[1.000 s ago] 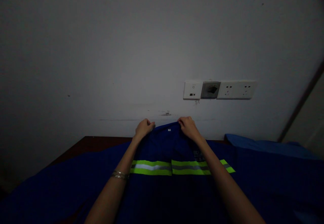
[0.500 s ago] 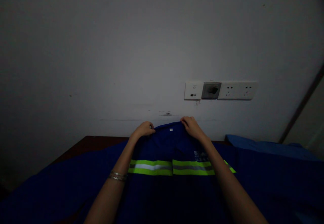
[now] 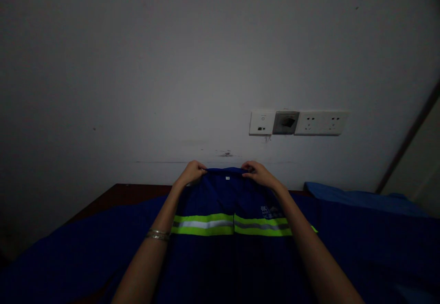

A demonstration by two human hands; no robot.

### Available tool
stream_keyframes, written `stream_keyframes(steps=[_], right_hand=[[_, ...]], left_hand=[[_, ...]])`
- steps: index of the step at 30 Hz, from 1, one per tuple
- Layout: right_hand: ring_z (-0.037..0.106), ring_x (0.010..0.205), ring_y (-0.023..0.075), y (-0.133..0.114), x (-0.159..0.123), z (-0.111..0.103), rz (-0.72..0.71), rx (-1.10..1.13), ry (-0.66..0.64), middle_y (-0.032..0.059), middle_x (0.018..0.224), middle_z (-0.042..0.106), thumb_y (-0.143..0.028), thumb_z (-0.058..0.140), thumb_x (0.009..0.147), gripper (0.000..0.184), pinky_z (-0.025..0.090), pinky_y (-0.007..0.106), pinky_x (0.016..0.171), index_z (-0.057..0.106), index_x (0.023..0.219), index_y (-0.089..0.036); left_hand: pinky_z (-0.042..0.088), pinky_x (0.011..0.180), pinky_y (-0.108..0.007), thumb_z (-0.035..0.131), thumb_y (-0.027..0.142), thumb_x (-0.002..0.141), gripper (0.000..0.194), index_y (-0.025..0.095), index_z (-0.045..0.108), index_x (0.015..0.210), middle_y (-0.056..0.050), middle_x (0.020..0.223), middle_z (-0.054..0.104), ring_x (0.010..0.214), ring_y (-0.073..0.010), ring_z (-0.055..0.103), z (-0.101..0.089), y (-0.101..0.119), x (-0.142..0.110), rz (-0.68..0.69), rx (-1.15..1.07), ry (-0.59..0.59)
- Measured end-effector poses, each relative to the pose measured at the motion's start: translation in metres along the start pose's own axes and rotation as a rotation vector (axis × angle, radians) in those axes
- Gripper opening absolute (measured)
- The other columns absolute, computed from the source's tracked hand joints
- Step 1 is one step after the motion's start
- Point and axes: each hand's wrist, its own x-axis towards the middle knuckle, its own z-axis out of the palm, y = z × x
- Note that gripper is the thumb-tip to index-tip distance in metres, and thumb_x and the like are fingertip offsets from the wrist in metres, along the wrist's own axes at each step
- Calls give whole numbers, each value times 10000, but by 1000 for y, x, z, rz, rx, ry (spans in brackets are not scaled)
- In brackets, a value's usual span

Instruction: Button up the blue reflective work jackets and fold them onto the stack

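A dark blue work jacket (image 3: pixel 213 198) lies spread out, with yellow-green and silver reflective bands across its chest and a small white label inside the collar. My left hand (image 3: pixel 194 173) is closed on the left end of the collar, thumb and fingers pinching the edge. At the collar's right end, my right hand (image 3: pixel 258 173) pinches the fabric between thumb and fingers. The collar edge stretches between both hands, close to the wall. Pale printing shows on the right chest, partly behind my right forearm. The sleeves reach out to both sides.
Behind the jacket rises a pale wall (image 3: pixel 172 88) with a row of sockets and switches (image 3: pixel 299 123). A dark reddish-brown tabletop (image 3: pixel 123 196) shows at the left. Lighter blue cloth (image 3: pixel 360 197) lies at the right, against the wall.
My left hand has shifted slightly up and left along the collar. My right hand has moved slightly left and down, and the collar edge now runs more level.
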Motion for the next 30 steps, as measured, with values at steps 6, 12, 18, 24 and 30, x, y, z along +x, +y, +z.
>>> stream_keyframes(steps=[6, 12, 18, 24, 30], right_hand=[[568, 623, 118, 10, -2, -2, 226, 83, -11, 13, 737, 631, -133, 642, 635, 273, 442, 229, 575, 606, 905, -147], [487, 475, 73, 9, -6, -8, 418, 414, -85, -52, 560, 549, -70, 599, 623, 327, 400, 189, 469, 576, 942, -137], [522, 557, 71, 8, -20, -20, 520, 850, -103, -31, 669, 580, -150, 607, 678, 388, 441, 196, 536, 544, 1059, -191], [541, 622, 94, 4, -16, -23, 525, 609, -128, 14, 807, 618, -196, 618, 679, 341, 433, 219, 568, 576, 1017, -184], [513, 645, 124, -32, 0, -15, 184, -70, -114, 12, 716, 578, -266, 685, 627, 204, 384, 228, 588, 605, 769, -143]], left_hand=[[390, 583, -194, 522, 182, 683, 269, 109, 725, 844, -19, 655, 666, 608, -125, 552, 0, 5, -1, 2, 56, 13], [387, 595, -202, 522, 190, 688, 267, 110, 722, 846, -30, 661, 662, 625, -129, 547, 0, 1, 0, 14, 101, 22], [379, 568, -204, 542, 212, 690, 268, 99, 716, 859, -9, 572, 619, 574, -124, 523, 4, -8, 1, 17, 77, -2], [379, 560, -202, 537, 205, 694, 256, 94, 718, 838, -9, 575, 620, 561, -119, 520, 7, -10, 2, 21, 57, -9], [389, 575, -198, 534, 181, 684, 249, 100, 717, 832, -16, 641, 651, 601, -123, 547, 8, -9, 5, 1, 36, 49]])
